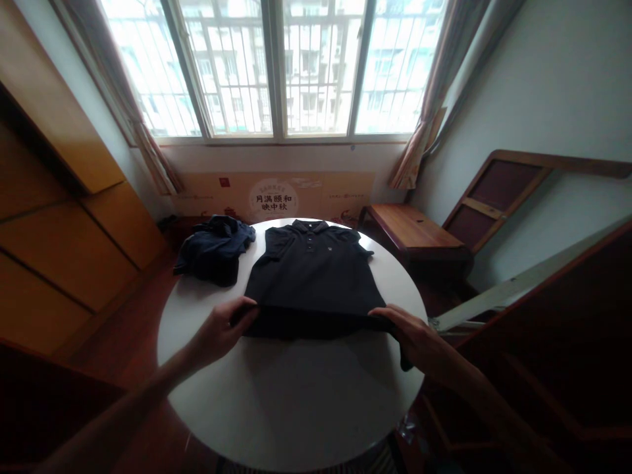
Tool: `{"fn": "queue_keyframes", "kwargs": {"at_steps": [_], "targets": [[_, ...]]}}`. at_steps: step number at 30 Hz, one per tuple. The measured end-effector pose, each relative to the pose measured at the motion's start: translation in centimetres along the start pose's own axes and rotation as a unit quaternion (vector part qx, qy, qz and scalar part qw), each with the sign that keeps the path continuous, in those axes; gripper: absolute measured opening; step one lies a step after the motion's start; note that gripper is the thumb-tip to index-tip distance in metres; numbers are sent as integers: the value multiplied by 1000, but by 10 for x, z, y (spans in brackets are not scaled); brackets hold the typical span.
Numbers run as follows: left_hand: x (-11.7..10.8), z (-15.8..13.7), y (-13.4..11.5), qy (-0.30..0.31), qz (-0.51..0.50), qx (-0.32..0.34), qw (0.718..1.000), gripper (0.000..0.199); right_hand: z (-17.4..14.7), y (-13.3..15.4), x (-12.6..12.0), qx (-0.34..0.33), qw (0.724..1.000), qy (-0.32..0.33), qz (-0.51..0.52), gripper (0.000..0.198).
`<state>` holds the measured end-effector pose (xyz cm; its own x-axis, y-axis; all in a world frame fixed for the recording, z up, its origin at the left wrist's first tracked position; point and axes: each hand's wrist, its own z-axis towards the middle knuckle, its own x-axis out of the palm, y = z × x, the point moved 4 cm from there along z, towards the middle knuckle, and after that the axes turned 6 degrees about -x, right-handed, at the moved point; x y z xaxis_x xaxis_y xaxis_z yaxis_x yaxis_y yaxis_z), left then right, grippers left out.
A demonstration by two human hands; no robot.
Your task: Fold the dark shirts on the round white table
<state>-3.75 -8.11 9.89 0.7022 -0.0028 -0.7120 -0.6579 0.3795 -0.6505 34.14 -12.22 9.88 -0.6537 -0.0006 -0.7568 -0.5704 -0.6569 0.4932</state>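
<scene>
A black polo shirt (316, 276) lies front up on a round white table (296, 401), its collar towards the window and its short sleeves at the far side. My left hand (230, 329) pinches the shirt's left edge near the bottom. At the opposite edge my right hand (407, 332) grips the cloth, and a bit of dark fabric hangs below its fingers. Between the two hands the lower part of the shirt forms a straight crease, with a darker strip in front. Left of the shirt sits a crumpled heap of dark blue clothing (214, 247).
Behind the table stand a long printed cardboard box (276, 194) and a low wooden side table (417, 227). Wooden cabinets (74, 243) line the left. A wooden chair-like frame (498, 197) leans at the right wall. A barred window (316, 72) with curtains is ahead.
</scene>
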Motion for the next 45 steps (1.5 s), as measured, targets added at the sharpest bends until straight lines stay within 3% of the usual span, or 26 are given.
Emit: {"fn": "queue_keyframes", "kwargs": {"at_steps": [2,4,7,11,14,20,24,27,31,33,35,37,38,41,45], "targets": [[5,-1,0,63,15,28,998,14,-3,0,2,11,1000,13,-2,36],[5,-1,1,83,41,74,993,21,-5,0,6,3,999,43,-14,31],[-6,2,5,60,96,100,989,33,-7,-3,8,-6,998,62,-32,39],[-38,4,15,-1,184,65,981,37,-4,-9,7,21,999,36,-36,16],[-61,-2,29,2,206,37,978,46,-1,-7,3,-3,999,34,-34,18],[-77,-32,44,107,173,-24,979,53,-6,5,-15,4,999,17,-47,22],[-63,-59,48,250,171,-126,945,48,-18,15,-8,12,991,129,-33,22],[-61,-73,58,307,161,-188,919,43,-29,20,6,21,973,230,14,22],[-59,-58,63,347,153,-199,904,39,-18,0,13,47,970,223,83,28],[-46,-26,50,324,158,-129,924,35,5,-30,12,89,975,169,117,34],[-19,18,28,295,148,-22,944,31,37,-74,9,183,970,75,139,32],[19,67,10,258,123,60,956,31,66,-125,2,329,933,-74,123,25],[39,92,4,225,119,80,964,32,81,-147,0,368,916,-122,104,28],[99,160,5,134,130,93,978,34,119,-200,-1,445,871,-190,85,42],[154,214,36,113,222,9,969,44,149,-245,9,502,832,-201,126,32]]}}
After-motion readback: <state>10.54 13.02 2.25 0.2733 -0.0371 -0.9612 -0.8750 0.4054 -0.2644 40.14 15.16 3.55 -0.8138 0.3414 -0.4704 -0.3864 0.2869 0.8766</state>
